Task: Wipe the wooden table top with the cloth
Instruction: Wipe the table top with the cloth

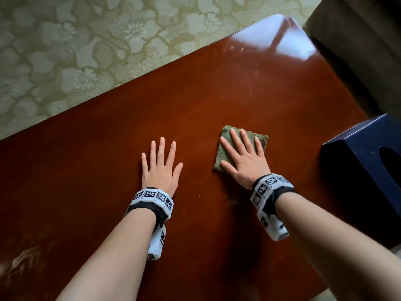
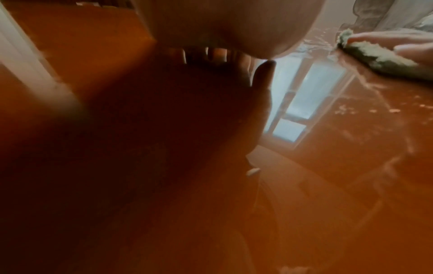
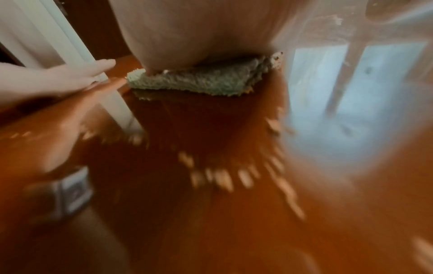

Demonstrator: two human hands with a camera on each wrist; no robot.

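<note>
**A:** ok so where are we at with the wiping? From the head view the right hand [image 1: 243, 157] is lying flat on the folded green cloth [image 1: 225, 157], fingers straight and spread, pressing it down rather than gripping it. The cloth sits on the wooden bench [image 1: 217, 88], right of centre, a bit nearer the person's side.

**B:** yeah, and the left hand [image 1: 161, 168] is just planted palm-down on bare wood beside it, fingers straight, holding nothing. Bracing, I'd guess.

**A:** What bugs me: there are crumbs [image 1: 200, 196] on the bench between the two wrists, and the right wrist view shows a whole blurry scatter of them on the near side of the cloth. There's also a pale smear [image 1: 23, 259] at the near left corner.

**B:** so the risk is a flat palm with no real hold. If the cloth bunches or slides out from under the fingers on that glossy finish, the hand ends up skating over wood and smearing stuff around.

**A:** Also the dark blue tissue box [image 1: 368, 161] sits near the cloth, over on the right. A wide stroke that way could knock it, or shove crumbs under it.

**B:** and pushing crumbs off the far edge just dumps them on the patterned floor [image 1: 76, 51]. Not really cleaner then lol.
</note>
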